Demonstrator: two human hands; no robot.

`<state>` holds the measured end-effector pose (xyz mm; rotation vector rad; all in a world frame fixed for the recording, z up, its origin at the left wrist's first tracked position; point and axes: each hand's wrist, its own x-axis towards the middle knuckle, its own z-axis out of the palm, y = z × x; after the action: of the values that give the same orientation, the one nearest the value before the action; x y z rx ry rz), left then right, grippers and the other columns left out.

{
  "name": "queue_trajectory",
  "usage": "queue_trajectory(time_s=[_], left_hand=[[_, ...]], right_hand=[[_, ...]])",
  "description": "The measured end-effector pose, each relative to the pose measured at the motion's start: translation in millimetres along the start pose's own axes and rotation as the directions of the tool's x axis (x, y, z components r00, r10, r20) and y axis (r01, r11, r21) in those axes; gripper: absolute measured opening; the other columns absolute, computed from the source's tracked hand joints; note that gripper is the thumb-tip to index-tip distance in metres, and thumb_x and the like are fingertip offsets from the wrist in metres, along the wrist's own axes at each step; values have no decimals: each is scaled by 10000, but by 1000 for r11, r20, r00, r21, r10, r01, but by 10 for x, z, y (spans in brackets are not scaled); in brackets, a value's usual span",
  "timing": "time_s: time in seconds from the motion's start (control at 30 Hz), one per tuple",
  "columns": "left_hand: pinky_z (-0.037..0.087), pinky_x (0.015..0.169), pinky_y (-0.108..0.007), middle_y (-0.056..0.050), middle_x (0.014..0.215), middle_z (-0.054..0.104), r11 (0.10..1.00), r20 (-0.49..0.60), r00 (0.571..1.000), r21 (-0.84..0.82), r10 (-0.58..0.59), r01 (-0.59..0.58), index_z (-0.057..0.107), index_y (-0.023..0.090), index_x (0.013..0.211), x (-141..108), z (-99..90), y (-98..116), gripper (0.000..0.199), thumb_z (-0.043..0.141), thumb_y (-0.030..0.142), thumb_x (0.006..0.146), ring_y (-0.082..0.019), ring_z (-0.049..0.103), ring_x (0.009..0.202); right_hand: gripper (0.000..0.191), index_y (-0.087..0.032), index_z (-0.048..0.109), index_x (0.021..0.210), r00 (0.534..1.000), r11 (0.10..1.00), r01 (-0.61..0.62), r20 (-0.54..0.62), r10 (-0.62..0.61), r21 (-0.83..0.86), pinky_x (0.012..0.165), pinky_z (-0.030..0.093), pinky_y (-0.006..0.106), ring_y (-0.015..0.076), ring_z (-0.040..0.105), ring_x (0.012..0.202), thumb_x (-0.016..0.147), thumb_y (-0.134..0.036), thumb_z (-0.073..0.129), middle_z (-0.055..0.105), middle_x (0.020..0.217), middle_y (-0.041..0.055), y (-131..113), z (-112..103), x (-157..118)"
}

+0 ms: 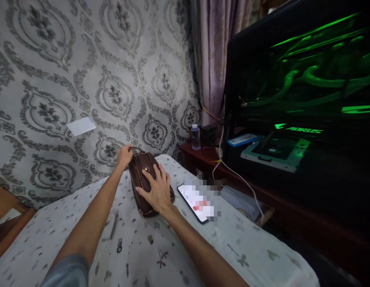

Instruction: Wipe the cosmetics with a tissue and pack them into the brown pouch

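A brown leather handbag [139, 169] with gold-coloured zips lies on the bed's white patterned sheet [113, 247]. At the bag's far end, my left hand [124, 157] is closed round its handle. My right hand [157, 189] rests on the bag's upper face with fingers spread, pressing on it without gripping. Just right of the bag, a phone [196, 203] lies face up with its screen lit, partly blurred out.
To the right, a dark red desk [187, 153] bears a clear bottle [195, 137] and a large computer case [262, 119] lit green inside. A white cable [238, 175] hangs over the desk's edge. Patterned wallpaper [113, 91] stands behind the bed, with a white card [81, 126] on it.
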<state>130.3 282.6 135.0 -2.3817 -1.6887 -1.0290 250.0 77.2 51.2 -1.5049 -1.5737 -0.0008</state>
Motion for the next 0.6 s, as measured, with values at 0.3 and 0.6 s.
queue_trajectory(time_s=[0.3, 0.6], left_hand=[[497, 895, -351, -71, 1018, 740, 996, 176, 981, 11, 86, -90, 715, 184, 997, 68, 247, 278, 199, 693, 313, 847, -212, 665, 972], [549, 857, -394, -51, 987, 703, 999, 157, 987, -45, 21, -14, 670, 143, 985, 112, 356, 274, 305, 599, 438, 949, -184, 675, 905]], right_hand=[[651, -293, 590, 1374, 1000, 1000, 8, 1, -8, -4, 1144, 260, 587, 363, 264, 1477, 799, -564, 730, 386, 1573, 148, 13, 4, -11], [667, -298, 565, 1396, 1000, 1000, 17, 6, -17, -20, 1145, 273, 555, 347, 296, 1455, 818, -605, 693, 447, 1523, 151, 8, -35, -13]])
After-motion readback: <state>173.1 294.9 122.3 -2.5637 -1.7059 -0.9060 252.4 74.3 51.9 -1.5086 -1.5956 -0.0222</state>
